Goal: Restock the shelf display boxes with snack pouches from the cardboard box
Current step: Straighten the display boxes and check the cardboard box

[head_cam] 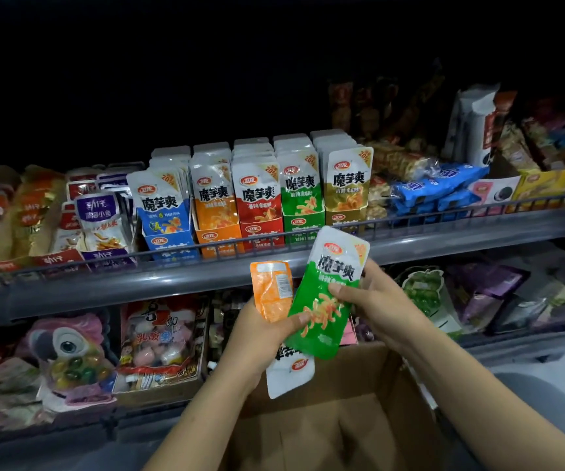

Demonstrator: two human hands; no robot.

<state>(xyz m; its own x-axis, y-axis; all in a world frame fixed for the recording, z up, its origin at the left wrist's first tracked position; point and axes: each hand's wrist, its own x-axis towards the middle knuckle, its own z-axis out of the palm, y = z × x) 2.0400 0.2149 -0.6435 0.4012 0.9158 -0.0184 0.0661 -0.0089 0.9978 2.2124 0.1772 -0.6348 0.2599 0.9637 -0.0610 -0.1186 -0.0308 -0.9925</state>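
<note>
matte cardboard box (342, 433) below; both hands pinch glossy flat green pouch (322, 307).

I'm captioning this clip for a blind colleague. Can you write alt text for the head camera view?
Two hands hold snack pouches above an open cardboard box: the right hand and left hand both grip a green pouch, the left also holding an orange pouch. Behind, a dim shelf carries a row of display boxes filled with matching pouches.

The one camera sits on the person's head, looking forward and down, close to the shelf (206, 277).
</note>
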